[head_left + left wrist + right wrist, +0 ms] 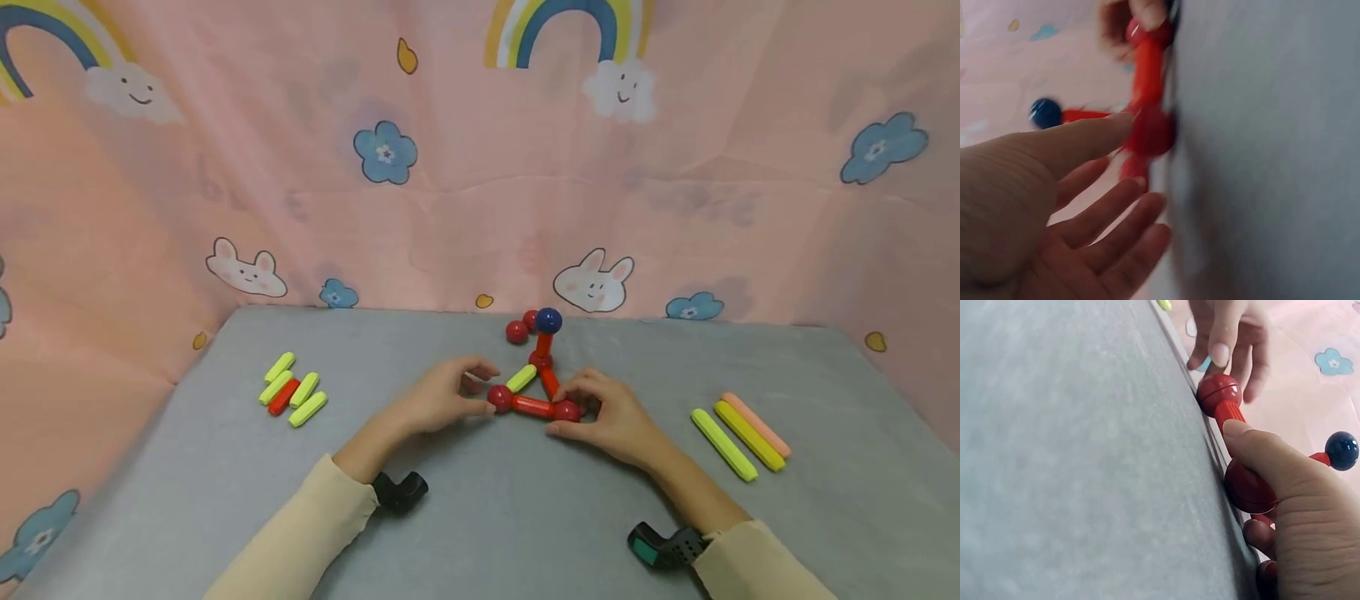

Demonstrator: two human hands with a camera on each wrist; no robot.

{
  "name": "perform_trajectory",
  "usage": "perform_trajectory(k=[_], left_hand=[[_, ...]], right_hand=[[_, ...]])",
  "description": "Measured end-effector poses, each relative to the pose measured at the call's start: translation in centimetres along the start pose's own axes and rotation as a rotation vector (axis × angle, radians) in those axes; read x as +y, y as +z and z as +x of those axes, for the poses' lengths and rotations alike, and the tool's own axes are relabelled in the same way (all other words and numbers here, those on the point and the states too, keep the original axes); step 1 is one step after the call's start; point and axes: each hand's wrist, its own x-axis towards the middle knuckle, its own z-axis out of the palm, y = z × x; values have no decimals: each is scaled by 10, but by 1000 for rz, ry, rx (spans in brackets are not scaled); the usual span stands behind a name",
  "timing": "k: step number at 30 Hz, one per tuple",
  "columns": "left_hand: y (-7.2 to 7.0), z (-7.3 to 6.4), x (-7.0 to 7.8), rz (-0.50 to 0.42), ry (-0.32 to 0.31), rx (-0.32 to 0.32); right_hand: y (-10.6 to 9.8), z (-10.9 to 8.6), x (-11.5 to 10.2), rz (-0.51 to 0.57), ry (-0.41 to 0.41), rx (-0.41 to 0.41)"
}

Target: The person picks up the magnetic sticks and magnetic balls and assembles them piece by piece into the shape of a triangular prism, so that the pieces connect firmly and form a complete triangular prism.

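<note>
A triangle of red balls and rods lies on the grey table, with a red rod (pixel 533 407) along its front, a yellow-green rod (pixel 521 379) at the left and another red rod (pixel 550 382) at the right. From its back ball (pixel 540 360) a short red rod rises to a dark blue ball (pixel 549 321). My right hand (pixel 611 414) grips the front right red ball (pixel 1250 487) between thumb and fingers. At the front left red ball (pixel 501 398) is my left hand (pixel 442 396), its thumb tip right at the ball and its other fingers spread loosely apart.
Two loose red balls (pixel 517 332) sit behind the triangle. On the left lie several short yellow-green rods (pixel 307 409) and a short red rod (pixel 283 397). Three longer rods, yellow-green (pixel 724 444), yellow (pixel 749 435) and peach (pixel 757 425), lie at the right. A pink printed cloth (pixel 465 217) hangs behind the table.
</note>
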Motion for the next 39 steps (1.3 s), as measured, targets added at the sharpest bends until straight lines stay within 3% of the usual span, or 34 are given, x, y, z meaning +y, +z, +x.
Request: perform_trajectory(k=[4,8,13,17,26,31,39], left_hand=[[-29,-12,-2,143,-9,0],[-66,-33,-4,273,-83,15],[-108,-60,-13,414,-300,7],[-128,-79,-21,432,-468,-22],[-139,-86,-29,410,-576,-62],[-145,-90,-32,461,-584,-54],[-139,-91,-31,414,-566,-71]], right_hand=[[1,1,-1,11,-2,-8],[1,3,-3,9,7,-19],[0,3,-4,23,9,-8],[-1,1,-3,18,20,2],[-4,0,-4,4,60,20],[-3,2,-6,8,79,17],[-2,1,-8,12,100,26]])
